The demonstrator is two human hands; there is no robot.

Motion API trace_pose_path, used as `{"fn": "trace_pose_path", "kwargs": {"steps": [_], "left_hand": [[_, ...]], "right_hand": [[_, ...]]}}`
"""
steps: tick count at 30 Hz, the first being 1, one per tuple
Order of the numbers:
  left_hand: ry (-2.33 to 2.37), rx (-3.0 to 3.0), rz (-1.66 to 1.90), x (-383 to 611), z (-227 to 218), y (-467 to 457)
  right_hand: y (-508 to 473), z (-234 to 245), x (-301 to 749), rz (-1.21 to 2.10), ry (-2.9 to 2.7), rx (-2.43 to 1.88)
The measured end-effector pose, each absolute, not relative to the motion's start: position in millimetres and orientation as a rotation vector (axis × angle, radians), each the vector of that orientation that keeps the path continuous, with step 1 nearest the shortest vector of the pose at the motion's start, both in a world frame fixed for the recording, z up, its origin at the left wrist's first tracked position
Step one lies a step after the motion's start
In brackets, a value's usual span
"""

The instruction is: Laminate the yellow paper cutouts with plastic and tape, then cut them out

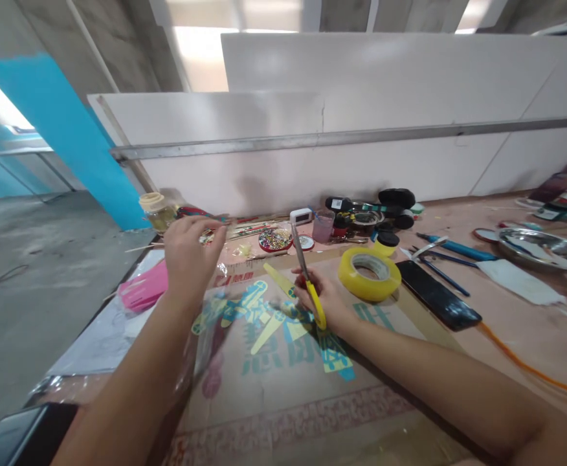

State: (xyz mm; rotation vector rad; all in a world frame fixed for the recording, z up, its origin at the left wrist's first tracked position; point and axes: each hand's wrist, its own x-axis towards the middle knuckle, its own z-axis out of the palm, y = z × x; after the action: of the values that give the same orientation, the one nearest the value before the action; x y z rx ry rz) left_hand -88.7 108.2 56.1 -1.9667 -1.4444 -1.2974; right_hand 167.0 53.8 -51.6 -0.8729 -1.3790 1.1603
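Right hand (329, 301) fingers grip scissors (307, 278) — left hand (189, 255) loosely open above table (507, 323) edge.

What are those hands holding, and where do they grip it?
Right hand grips yellow-handled metal scissors by the handle loops, blades up. Left hand: cannot tell.

Big teal Chinese characters sprawl across the cardboard sheet (274, 388) left of the tape roll (369, 273), upside down and half covered. None readable, and the red print is blurred too.
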Motion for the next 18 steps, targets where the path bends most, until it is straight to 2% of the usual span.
{"fn": "trace_pose_path", "kwargs": {"steps": [2, 9, 14, 18], "left_hand": [[-1.479, -2.002, -0.983, -101.1, 38.8, 139.4], [-1.515, -2.179, -0.507, -92.4, -6.5, 208.1], [-1.58, -2.273, -0.315, -77.3, -31.9, 206.4], [-1.645, -2.318, -0.295, -77.5, -28.5, 202.6]], "right_hand": [[58.1, -52.8, 165.9, 1.201, -1.334, -0.862], [57.6, -57.9, 161.3, 1.278, -1.31, -0.827], [54.2, -53.1, 159.4, 1.251, -1.319, -0.826], [52.8, -52.1, 154.5, 1.21, -1.327, -0.832]]}}
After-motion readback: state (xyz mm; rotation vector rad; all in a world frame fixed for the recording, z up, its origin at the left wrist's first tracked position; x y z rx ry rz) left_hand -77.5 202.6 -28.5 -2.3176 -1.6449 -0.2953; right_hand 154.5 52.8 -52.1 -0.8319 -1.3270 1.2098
